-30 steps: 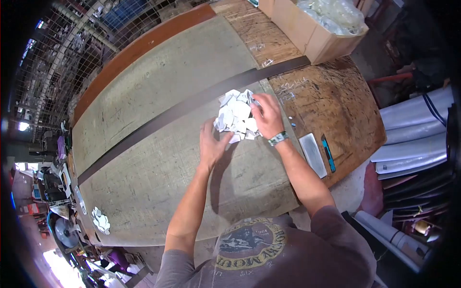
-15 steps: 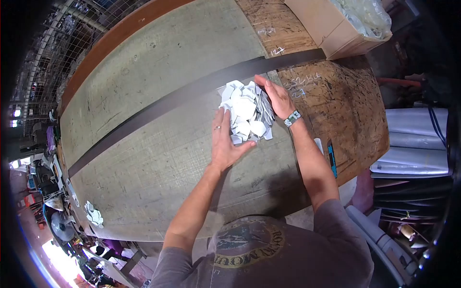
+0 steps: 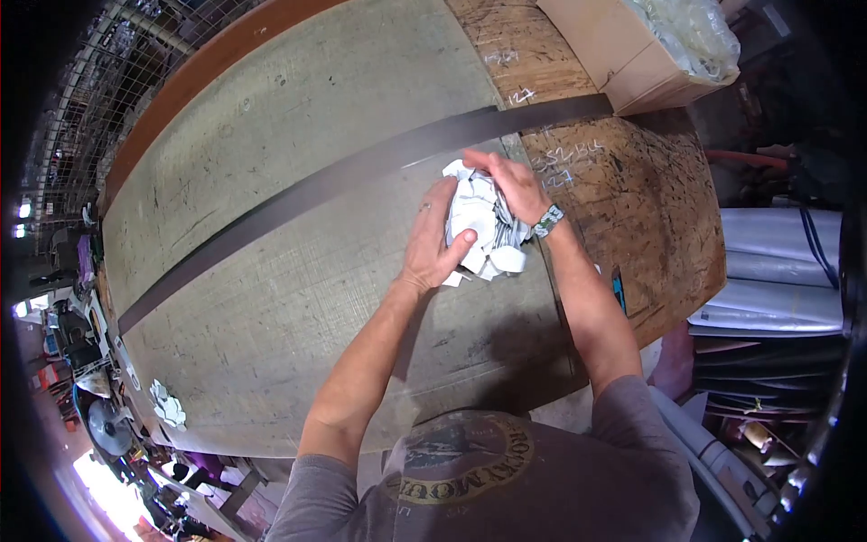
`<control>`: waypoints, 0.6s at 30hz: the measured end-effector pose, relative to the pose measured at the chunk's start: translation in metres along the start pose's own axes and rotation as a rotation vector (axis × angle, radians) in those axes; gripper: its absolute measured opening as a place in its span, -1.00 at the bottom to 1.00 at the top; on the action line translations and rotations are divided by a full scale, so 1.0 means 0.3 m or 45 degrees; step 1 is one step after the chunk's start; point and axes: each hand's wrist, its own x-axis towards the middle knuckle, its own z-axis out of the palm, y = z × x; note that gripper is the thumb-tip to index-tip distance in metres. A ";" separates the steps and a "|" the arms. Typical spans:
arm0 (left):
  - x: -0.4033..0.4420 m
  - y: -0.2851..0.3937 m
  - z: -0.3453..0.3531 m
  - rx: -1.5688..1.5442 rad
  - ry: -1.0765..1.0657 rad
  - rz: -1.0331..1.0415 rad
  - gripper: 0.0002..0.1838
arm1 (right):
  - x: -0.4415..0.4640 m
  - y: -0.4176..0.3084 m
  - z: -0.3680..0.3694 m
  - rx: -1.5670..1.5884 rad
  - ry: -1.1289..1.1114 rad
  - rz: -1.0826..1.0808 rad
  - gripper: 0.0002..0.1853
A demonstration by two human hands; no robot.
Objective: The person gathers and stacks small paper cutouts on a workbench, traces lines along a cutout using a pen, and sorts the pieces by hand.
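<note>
A heap of white cut pieces lies on the grey-green mat, pressed between both hands. My left hand is flat against the heap's left side, its thumb over the front pieces. Against the right side rests my right hand, fingers stretched over the heap's far edge, a patterned band on its wrist. Some pieces stand on edge near the right palm. The undersides of the fingers are hidden.
A dark strip crosses the mat. A cardboard box with clear plastic stands at the back right. A teal cutter lies near my right forearm. A smaller white pile sits at the far left; rolls are beyond the table's right end.
Both hands have closed in on the heap from its sides, and it is now narrower and more compact. My left hand has moved right along with the pieces. The view has shifted.
</note>
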 end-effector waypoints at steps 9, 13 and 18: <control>-0.146 -0.019 -0.161 -0.041 0.092 -0.216 0.07 | -0.103 0.008 -0.088 0.139 0.253 -0.054 -0.15; -0.308 0.074 -0.145 0.356 0.067 -0.150 -0.31 | -0.180 0.111 -0.094 0.244 0.345 -0.047 -0.15; -0.359 0.050 -0.003 0.590 0.153 -0.001 -0.54 | -0.144 0.083 -0.015 0.449 0.363 -0.060 -0.18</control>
